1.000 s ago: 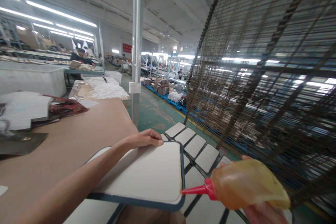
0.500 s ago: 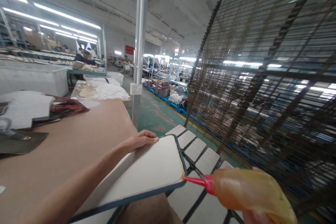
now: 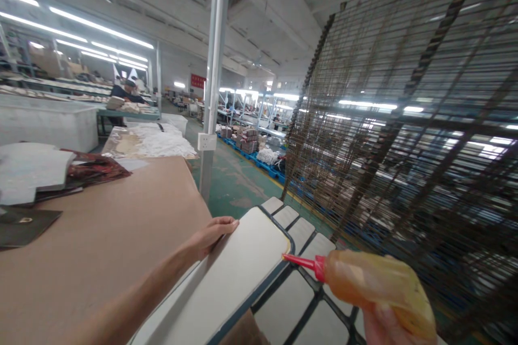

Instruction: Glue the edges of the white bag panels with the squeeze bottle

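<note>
My left hand (image 3: 216, 233) grips the far left edge of a white panel with a dark blue rim (image 3: 238, 259), fingers closed on it. The panel is tilted, its rounded corner pointing right. In my right hand (image 3: 384, 323) is a squeeze bottle (image 3: 376, 285) of amber glue-like liquid with a red nozzle. The nozzle tip meets the panel's edge near the right corner. A thin yellowish line runs along the rim there. Below and behind lie several similar white dark-edged panels (image 3: 283, 299) in rows.
A brown-topped table (image 3: 121, 237) is at the left, bearing white sheets (image 3: 36, 170), dark red material (image 3: 95, 170) and a dark green piece (image 3: 30, 223). A metal post (image 3: 208, 91) with a socket stands at its corner. A tall wire rack (image 3: 384, 108) leans at the right. A person (image 3: 125, 91) sits far back.
The panel has turned so that its lower edge slants more steeply. The nozzle tip has moved up slightly along the rim's right corner, and my left hand has shifted slightly left and down.
</note>
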The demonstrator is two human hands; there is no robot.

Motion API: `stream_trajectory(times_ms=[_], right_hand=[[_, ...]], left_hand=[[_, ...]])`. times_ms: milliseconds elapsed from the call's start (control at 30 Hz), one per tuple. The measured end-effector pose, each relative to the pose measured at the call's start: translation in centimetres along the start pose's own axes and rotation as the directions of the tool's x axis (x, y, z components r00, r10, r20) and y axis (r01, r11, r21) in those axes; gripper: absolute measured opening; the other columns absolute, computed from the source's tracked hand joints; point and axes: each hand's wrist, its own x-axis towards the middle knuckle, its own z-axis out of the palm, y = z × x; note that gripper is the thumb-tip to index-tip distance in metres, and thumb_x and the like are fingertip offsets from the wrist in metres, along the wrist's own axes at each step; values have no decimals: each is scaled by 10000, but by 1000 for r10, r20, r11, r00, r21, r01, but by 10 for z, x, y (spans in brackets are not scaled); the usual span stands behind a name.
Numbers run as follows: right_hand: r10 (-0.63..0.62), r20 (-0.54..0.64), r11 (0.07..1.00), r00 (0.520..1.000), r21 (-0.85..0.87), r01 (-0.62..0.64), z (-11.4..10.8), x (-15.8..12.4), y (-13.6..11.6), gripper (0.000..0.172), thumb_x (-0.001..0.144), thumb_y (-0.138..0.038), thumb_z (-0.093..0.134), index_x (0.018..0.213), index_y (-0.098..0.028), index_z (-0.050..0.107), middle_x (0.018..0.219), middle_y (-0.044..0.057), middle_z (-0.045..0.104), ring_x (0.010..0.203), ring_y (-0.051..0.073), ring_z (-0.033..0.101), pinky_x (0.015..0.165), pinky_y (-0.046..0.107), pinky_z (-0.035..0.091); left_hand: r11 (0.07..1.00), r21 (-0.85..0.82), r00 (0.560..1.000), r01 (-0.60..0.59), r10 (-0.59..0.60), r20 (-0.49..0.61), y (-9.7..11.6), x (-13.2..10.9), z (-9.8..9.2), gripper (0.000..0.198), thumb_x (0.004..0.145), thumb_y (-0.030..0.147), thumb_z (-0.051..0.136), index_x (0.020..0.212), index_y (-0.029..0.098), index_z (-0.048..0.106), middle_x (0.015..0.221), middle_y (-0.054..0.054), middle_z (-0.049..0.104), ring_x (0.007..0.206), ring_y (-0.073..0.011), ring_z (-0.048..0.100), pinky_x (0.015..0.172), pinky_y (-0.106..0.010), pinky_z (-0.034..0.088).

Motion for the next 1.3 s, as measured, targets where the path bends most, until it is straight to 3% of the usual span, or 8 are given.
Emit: stream_trajectory(times_ms=[100, 200, 333, 567, 833, 1000, 1300], right_hand=[[60, -14, 996, 998, 69, -59, 7, 4, -1, 586, 579, -285, 829, 1133, -276, 637, 1025, 54, 695, 914, 241, 654, 744, 275, 558], [39, -69, 994, 997, 108, -32, 26, -1, -9, 671, 602, -278, 809, 1227, -260, 566, 1088, 65, 668, 975, 225, 629, 845, 293, 515], [96, -82, 981, 992, 178, -80, 42, -6, -13, 704, 533, -290, 838, 1190, -248, 586, 1117, 58, 647, 994, 218, 614, 814, 261, 512], [159, -67, 969, 985, 199, -143, 47, 0, -2, 675, 515, -321, 851, 1143, -248, 613, 1045, 40, 667, 909, 162, 629, 812, 221, 500], [81, -110, 971, 991, 234, -54, 69, 12, -11, 410, 542, -287, 849, 920, -240, 697, 762, -8, 694, 703, 145, 640, 715, 238, 531], [98, -98, 968, 990, 240, -72, 68, 13, -5, 437, 550, -268, 847, 956, -227, 691, 807, -3, 702, 721, 142, 642, 718, 228, 529], [180, -69, 970, 981, 179, -166, 63, -9, -7, 498, 547, -312, 844, 1006, -236, 669, 819, 27, 699, 740, 175, 655, 724, 267, 528]], left_hand=[[999, -44, 1000, 3, -4, -14, -6, -1, 0, 506, 508, 560, 795, 703, 169, 540, 568, 28, 606, 477, -104, 524, 440, -202, 373], [998, -68, 1000, -5, 3, -27, -10, -3, -1, 511, 517, 557, 796, 708, 178, 513, 579, 36, 601, 500, -104, 534, 455, -197, 372], [997, -79, 1000, 1, -3, -28, -11, -8, -4, 497, 556, 558, 778, 750, 182, 518, 614, 35, 614, 536, -114, 562, 459, -189, 359], [998, -50, 999, 41, -43, -21, -8, -16, -11, 497, 580, 577, 756, 784, 183, 532, 617, 39, 609, 503, -111, 550, 444, -194, 369], [997, -71, 999, 32, -34, -22, -8, -19, -12, 539, 545, 587, 778, 777, 192, 495, 607, 66, 571, 490, -84, 509, 444, -186, 373], [996, -89, 1000, 20, -19, 8, -12, -18, -14, 515, 580, 584, 760, 760, 192, 477, 599, 67, 552, 486, -81, 499, 435, -184, 349], [995, -78, 998, 56, -58, -20, -13, -15, -14, 593, 503, 617, 778, 781, 198, 465, 605, 78, 542, 492, -77, 490, 435, -180, 369]])
